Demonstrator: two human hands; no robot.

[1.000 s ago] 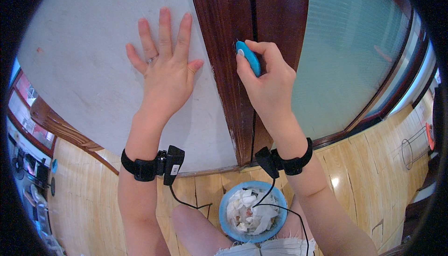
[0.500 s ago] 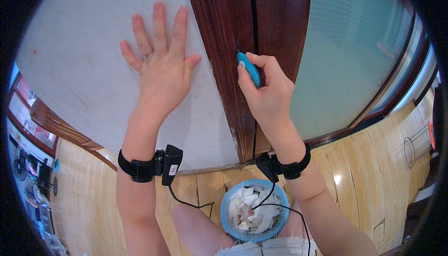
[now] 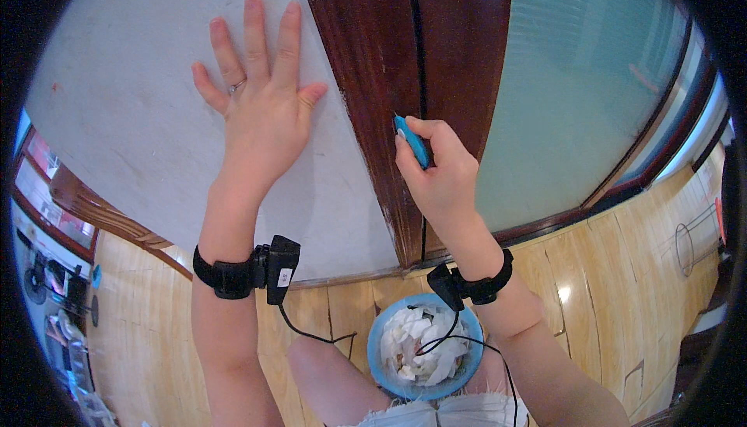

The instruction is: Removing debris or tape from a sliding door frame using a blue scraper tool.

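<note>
My left hand (image 3: 263, 108) lies flat with spread fingers against the white wall (image 3: 140, 116), a ring on one finger. In my right hand (image 3: 445, 170), pinched between thumb and fingers, is a small blue utility knife (image 3: 412, 142) with a light slider. Its thin tip points up and left at the dark brown wooden door frame (image 3: 373, 100). Whether the tip touches the wood I cannot tell. A black gap runs down the wood just right of the knife. Pale worn marks show along the edge where frame meets wall.
A blue bin (image 3: 376, 349) with crumpled white paper stands between my knees. Black cables hang from wrist bands (image 3: 233, 278) on both arms. Frosted glass (image 3: 576, 100) lies right of the frame. A carved wooden rail (image 3: 109, 213) is at left, above a plank floor (image 3: 599, 295).
My right hand with the utility knife has moved down along the door frame. My left hand stays flat on the wall, appearing slightly further up and left.
</note>
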